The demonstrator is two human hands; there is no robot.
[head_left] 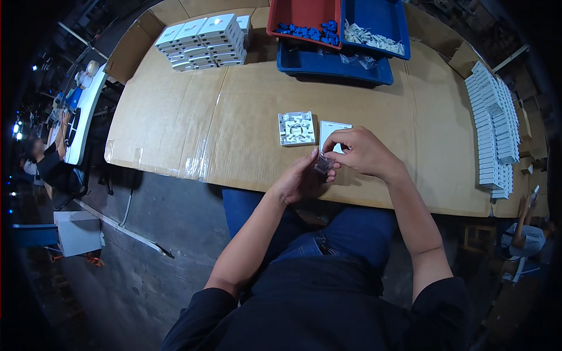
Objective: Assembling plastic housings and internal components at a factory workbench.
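Across the cardboard-covered table (pixel 158 128), we saw goods ranked at the margins and a working space by the near edge, apparently so that both hands could move freely. We noted a tall bank of white boxes (pixel 489 128) at the right end and a shorter stack of white boxes (pixel 202 44) at the far left, the tidy rows probably making them easy to count. A red tray (pixel 304 11), an upper blue tray (pixel 374 11) and a lower blue tray (pixel 319 75) sat at the far side, seemingly grouped for one reach. Near the edge, the left hand (pixel 301 178) was half curled, cradling a clear plastic packet (pixel 323 164), while the right hand (pixel 363 153) pinched its upper end, thumb and forefinger closed together; we judged the double hold steadied the limp film. Just beyond lay a white square frame (pixel 297 129) with a ring at its centre and, beside it, a white square panel (pixel 332 130) partly hidden by the right hand. Smallest were the trays' contents: we counted blue plastic pieces (pixel 310 34) in the red, slim white pieces (pixel 374 40) in the upper blue, and clear bags (pixel 367 62) in the lower.
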